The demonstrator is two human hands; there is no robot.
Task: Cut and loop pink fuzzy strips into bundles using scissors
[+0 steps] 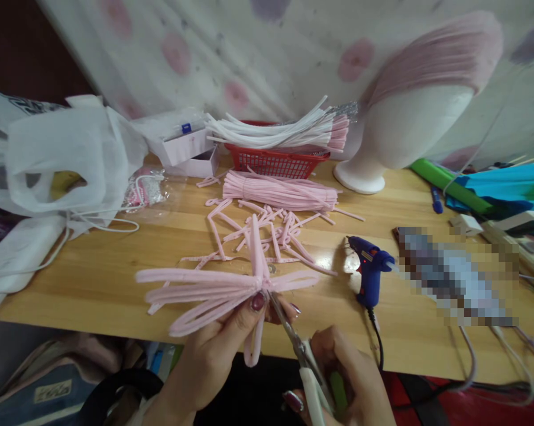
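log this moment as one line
left hand: holds pink loops | right hand: holds scissors, tips near loops' centre | glue gun: on table

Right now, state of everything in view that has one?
Left hand: closed on pink pipe-cleaner loops
Pink pipe-cleaner loops: fanned out
Right hand: closed on scissors
Scissors: tips at loops' centre, blade gap unclear
Glue gun: on table, red light lit
Pink pipe-cleaner bundle: lying on table
Loose pink pipe cleaners: scattered, some bent
Red basket: loaded with white pipe cleaners
Foam head: standing, pink cap on
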